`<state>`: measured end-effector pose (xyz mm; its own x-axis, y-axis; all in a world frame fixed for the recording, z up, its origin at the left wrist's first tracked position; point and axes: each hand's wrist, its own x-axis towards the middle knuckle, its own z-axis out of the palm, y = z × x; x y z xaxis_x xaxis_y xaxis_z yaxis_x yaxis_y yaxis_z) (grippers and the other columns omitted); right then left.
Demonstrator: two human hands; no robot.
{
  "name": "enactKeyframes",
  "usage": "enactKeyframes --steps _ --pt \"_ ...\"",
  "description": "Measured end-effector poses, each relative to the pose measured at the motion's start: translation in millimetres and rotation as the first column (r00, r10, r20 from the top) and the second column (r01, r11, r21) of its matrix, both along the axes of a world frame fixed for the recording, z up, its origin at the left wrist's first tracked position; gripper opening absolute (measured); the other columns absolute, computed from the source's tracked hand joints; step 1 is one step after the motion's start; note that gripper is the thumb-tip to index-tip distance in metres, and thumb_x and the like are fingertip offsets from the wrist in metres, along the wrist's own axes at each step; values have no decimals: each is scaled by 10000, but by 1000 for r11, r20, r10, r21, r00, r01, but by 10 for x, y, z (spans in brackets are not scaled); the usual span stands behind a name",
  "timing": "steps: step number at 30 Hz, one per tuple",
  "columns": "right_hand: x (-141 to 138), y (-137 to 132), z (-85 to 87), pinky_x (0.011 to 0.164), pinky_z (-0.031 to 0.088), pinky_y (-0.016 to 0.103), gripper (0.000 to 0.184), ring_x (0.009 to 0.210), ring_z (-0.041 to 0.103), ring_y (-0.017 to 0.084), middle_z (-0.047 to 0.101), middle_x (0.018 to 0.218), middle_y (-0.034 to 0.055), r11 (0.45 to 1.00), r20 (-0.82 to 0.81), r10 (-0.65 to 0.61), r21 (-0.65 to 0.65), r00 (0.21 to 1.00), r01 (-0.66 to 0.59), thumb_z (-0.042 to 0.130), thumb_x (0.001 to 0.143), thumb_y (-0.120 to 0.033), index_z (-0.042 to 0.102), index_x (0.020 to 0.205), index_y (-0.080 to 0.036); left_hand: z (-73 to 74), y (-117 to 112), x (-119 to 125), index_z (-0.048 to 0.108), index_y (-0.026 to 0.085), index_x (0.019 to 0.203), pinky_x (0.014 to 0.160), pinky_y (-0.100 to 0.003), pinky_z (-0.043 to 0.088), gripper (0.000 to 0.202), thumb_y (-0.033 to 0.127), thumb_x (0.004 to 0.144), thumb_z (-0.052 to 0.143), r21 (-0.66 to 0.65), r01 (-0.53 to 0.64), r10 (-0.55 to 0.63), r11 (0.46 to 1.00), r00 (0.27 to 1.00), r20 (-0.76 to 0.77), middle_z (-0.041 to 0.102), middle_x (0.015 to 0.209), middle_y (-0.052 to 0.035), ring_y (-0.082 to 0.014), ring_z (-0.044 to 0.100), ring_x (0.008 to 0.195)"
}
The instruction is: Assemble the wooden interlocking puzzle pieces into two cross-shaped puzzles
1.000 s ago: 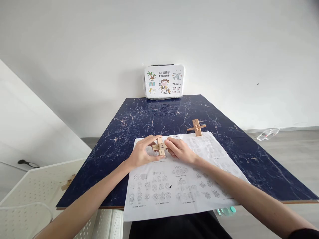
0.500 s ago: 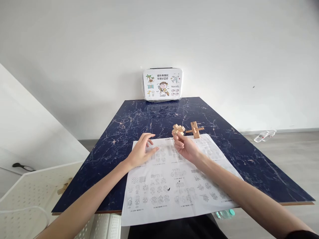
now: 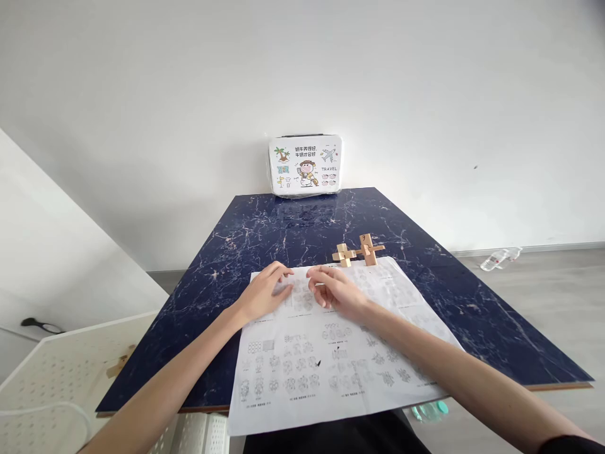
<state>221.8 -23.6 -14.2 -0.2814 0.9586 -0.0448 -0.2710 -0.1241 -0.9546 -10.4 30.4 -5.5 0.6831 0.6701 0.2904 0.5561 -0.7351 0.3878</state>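
My left hand (image 3: 265, 293) is over the upper left of a printed instruction sheet (image 3: 283, 413), fingers loosely curved, thumb apart, nothing in it. Facing it across a small gap, my right hand (image 3: 341, 294) hovers above the same sheet with bent, parted fingers and holds nothing. Just beyond the sheet's top edge sits a small interlocking wooden burr puzzle (image 3: 343, 255). Close to its right stands a larger wooden cross-shaped puzzle (image 3: 367, 243) with a dark mark near its top and a thin bar through it.
A white case (image 3: 305, 165) with cartoon prints leans on the wall behind the blue marbled table (image 3: 265, 227). Lower left, a white perforated surface (image 3: 61, 372) carries wooden pieces (image 3: 118, 366). Plastic bottles (image 3: 501, 258) lie on the floor at the right.
My right hand has let go of the small burr puzzle, now standing beside the cross-shaped one, and has moved left toward my left hand. The left hand stays nearly in place.
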Motion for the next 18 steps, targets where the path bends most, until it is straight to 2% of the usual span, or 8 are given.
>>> enactKeyframes --steps 2,3,5,7,8,10,13,18 --pt "-18 -40 -9 462 369 252 280 466 519 107 632 710 -18 982 211 1 186 977 -41 608 983 -479 568 908 -212 9 35 -32 647 215 1207 724 -293 495 273 360 1042 484 13 -22 22 1000 999 -31 647 996 -39 -164 624 772" --pt "-21 -52 -26 492 377 258 268 473 519 111 631 686 -21 960 327 -44 274 944 -50 568 1008 -458 568 899 -214 11 55 -48 666 210 1173 699 -283 477 269 348 1037 479 11 -33 34 999 999 -34 656 948 -31 -154 608 728" --pt "-20 -62 -70 540 362 267 219 483 482 113 598 619 -38 902 533 -181 425 827 -76 529 1025 -382 586 894 -216 11 98 -78 700 206 1102 651 -264 440 262 334 1023 484 -17 -60 59 998 998 -34 657 831 -10 -142 580 663" --pt "-17 -63 -109 559 328 274 182 489 442 114 544 565 -52 841 662 -279 518 695 -155 525 1016 -322 614 896 -217 6 140 -105 718 208 1061 608 -248 402 260 332 1009 495 -56 -81 79 995 996 -39 615 707 18 -136 559 617" --pt "-16 -63 -122 563 314 276 173 492 434 114 529 557 -54 816 699 -301 541 649 -205 527 1011 -306 627 900 -217 3 159 -115 721 210 1058 590 -241 383 262 332 1004 496 -74 -87 84 993 996 -41 590 667 29 -133 549 600" --pt "-17 -65 -135 564 304 276 175 501 439 113 537 575 -48 780 736 -302 556 606 -287 525 1012 -297 644 911 -218 -4 191 -131 726 213 1064 569 -232 358 267 330 996 495 -101 -87 83 991 996 -38 569 652 39 -124 536 584" --pt "-20 -67 -141 559 304 271 190 511 443 113 551 590 -41 759 745 -299 565 597 -325 517 1017 -294 648 903 -217 -7 214 -142 727 208 1078 562 -227 345 274 324 988 496 -120 -76 73 990 997 -27 566 660 40 -116 524 574" --pt "-19 -53 -174 560 303 271 187 521 450 115 565 598 -36 756 755 -298 560 584 -339 518 1011 -281 655 900 -219 -3 219 -144 732 206 1069 557 -229 341 277 328 976 501 -129 -75 73 989 997 -20 567 657 37 -116 513 562"
